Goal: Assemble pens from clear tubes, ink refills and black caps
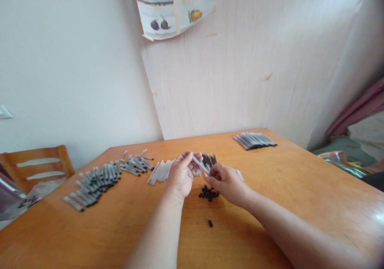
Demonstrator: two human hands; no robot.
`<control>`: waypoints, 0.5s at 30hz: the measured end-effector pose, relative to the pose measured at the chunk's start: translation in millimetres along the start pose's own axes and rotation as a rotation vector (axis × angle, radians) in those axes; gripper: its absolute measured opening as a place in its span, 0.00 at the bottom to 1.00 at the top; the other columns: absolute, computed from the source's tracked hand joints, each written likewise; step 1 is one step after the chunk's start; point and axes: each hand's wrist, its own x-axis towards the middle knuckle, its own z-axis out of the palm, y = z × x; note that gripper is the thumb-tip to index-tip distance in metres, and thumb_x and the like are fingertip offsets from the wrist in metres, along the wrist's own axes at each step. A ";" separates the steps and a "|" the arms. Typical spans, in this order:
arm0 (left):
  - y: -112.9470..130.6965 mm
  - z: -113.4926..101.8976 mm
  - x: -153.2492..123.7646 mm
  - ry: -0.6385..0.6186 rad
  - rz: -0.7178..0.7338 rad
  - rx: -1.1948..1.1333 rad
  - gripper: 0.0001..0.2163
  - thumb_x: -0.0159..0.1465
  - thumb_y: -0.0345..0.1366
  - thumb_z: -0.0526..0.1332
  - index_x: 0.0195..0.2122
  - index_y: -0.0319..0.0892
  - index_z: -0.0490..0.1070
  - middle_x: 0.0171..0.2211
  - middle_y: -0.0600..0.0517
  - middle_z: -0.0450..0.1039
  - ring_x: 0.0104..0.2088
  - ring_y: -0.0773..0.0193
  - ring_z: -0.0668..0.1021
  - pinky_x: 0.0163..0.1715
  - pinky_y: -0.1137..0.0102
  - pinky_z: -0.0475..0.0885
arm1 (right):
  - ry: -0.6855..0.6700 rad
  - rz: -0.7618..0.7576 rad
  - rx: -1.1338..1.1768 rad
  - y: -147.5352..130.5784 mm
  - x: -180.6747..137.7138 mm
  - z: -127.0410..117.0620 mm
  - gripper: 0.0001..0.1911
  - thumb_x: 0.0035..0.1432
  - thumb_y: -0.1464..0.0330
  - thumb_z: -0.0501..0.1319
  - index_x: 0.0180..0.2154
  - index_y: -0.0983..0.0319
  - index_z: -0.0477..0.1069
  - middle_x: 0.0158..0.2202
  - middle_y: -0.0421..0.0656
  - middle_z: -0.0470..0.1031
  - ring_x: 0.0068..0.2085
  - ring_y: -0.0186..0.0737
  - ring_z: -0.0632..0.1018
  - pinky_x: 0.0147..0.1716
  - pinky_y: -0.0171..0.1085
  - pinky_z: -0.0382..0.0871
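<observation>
My left hand [182, 173] pinches the upper end of a thin grey pen tube [200, 165] above the wooden table [279, 189]. At the tube's lower end my right hand [225, 182] has its fingers closed; whether they also hold a small black cap is hidden. Directly beneath the hands lies a small heap of black caps [209, 193], and one stray cap [210, 223] sits nearer to me. Behind the hands are a bundle of dark-tipped tubes [209, 159] and a row of pale tubes [161, 170].
A long pile of grey tubes with black ends [100, 179] spreads over the table's left side. Another neat row of tubes [254, 140] lies at the far right corner. A wooden chair [36, 165] stands to the left, and a fruit poster [174, 7] hangs on the wall.
</observation>
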 end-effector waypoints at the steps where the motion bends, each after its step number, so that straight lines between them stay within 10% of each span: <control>1: 0.3 -1.2 0.6 -0.001 -0.008 -0.019 0.09 0.58 0.34 0.66 0.37 0.40 0.68 0.40 0.45 0.79 0.40 0.61 0.81 0.38 0.69 0.73 | -0.001 0.005 0.025 -1.2 0.0 -0.9 0.09 0.56 0.61 0.60 0.31 0.60 0.66 0.24 0.37 0.72 0.24 0.31 0.69 0.23 0.31 0.56; 9: 2.4 -7.8 4.0 -0.024 -0.063 -0.110 0.08 0.60 0.32 0.63 0.41 0.39 0.72 0.42 0.45 0.78 0.44 0.60 0.80 0.42 0.68 0.73 | -0.174 0.073 0.375 1.4 2.7 2.1 0.14 0.63 0.59 0.53 0.30 0.60 0.66 0.25 0.41 0.73 0.25 0.33 0.71 0.26 0.33 0.64; 15: 3.6 -6.7 4.2 0.004 -0.072 -0.123 0.08 0.59 0.31 0.64 0.40 0.41 0.73 0.42 0.47 0.78 0.43 0.60 0.80 0.41 0.68 0.73 | -0.059 0.068 0.481 5.3 5.6 2.8 0.12 0.55 0.60 0.63 0.35 0.60 0.64 0.25 0.38 0.70 0.25 0.32 0.70 0.24 0.32 0.61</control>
